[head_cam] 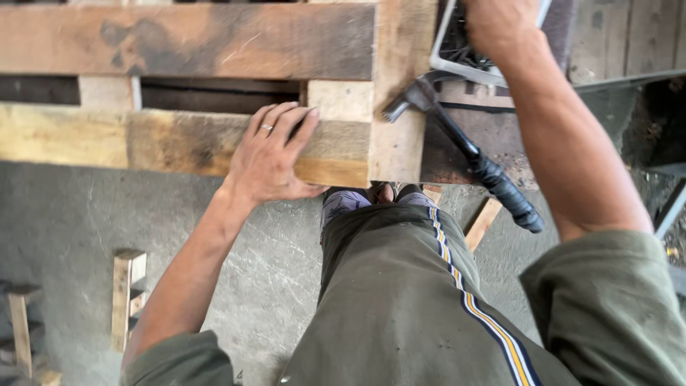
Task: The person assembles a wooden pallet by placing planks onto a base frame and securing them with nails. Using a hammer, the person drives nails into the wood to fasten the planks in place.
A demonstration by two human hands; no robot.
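1. at far left, small wooden offcuts point(128, 297) stand on the grey concrete floor point(64, 214), well apart from the work.
2. the left hand point(275, 157) lies flat with its fingers spread on the front plank point(107, 136) of a wooden pallet point(214, 43), a ring on one finger; it presses down and grips nothing.
3. the plank's long axis runs from 9 o'clock to 3 o'clock, ending at a cross board point(400, 93) just right of the hand.
4. a claw hammer point(464, 143) rests on the worktop beyond that board, head toward 11 o'clock, black grip hanging off the edge toward 5 o'clock; neither hand touches it.
5. the hammer lies at 3 o'clock from the left hand and 6 o'clock from the right, which is nearer.
6. the right hand point(496, 25) reaches into a grey metal tray point(457, 61) at the top edge; whether its fingers are pinching anything cannot be told.
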